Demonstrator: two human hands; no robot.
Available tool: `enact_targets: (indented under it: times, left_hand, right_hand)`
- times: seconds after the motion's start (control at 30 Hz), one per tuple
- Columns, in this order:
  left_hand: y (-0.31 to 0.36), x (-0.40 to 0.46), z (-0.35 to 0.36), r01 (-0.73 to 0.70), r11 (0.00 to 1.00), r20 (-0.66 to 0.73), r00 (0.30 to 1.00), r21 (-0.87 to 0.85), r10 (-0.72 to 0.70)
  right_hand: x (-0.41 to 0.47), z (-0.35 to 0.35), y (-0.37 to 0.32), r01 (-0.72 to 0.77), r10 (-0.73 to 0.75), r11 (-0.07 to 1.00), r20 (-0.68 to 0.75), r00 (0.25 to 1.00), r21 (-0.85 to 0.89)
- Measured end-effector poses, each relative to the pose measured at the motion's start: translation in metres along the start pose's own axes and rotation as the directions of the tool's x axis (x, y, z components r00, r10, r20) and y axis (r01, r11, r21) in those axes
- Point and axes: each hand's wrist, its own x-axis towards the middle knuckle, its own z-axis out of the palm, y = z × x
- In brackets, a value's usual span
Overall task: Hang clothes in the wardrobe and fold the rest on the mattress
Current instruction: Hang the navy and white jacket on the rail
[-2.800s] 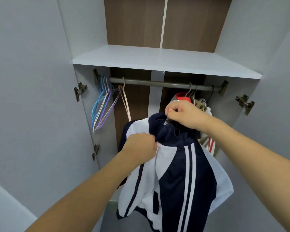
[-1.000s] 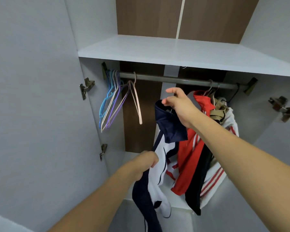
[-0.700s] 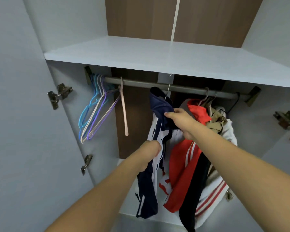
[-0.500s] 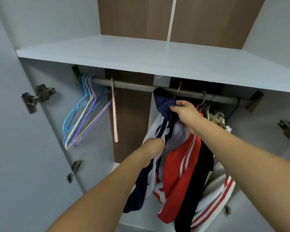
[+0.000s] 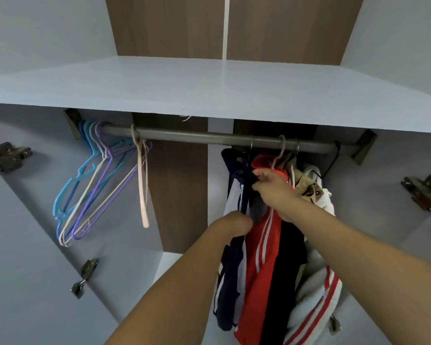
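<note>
The navy jacket (image 5: pixel 237 195) with white stripes hangs from the rail (image 5: pixel 209 138), just left of a red one (image 5: pixel 261 257). The right hand (image 5: pixel 274 188), arm stretched forward, pinches its collar; the left hand (image 5: pixel 237 224) clutches its front lower down. It drops lengthwise straight down.

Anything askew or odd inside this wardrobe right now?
Mostly tidy. The empty hangers bunch at the rail's left end, tilted, one pale hanger dangling apart. The right hand pinches the navy jacket's collar; the left hand grips its side.
</note>
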Motion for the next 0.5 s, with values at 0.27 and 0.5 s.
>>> enact_targets:
  times: [0.27,0.5]
  left_hand:
    - [0.011,-0.021,-0.003,-0.085,0.991,-0.005,0.996,0.103,0.086]
    - [-0.005,-0.058,-0.009,-0.25,0.936,-0.325,0.889,0.249,0.323]
  right_hand:
    - [-0.018,-0.023,-0.009,0.0,-0.001,0.999,-0.039,0.999,-0.032]
    - [-0.058,-0.03,-0.003,0.062,-0.069,0.996,-0.118,0.991,-0.061]
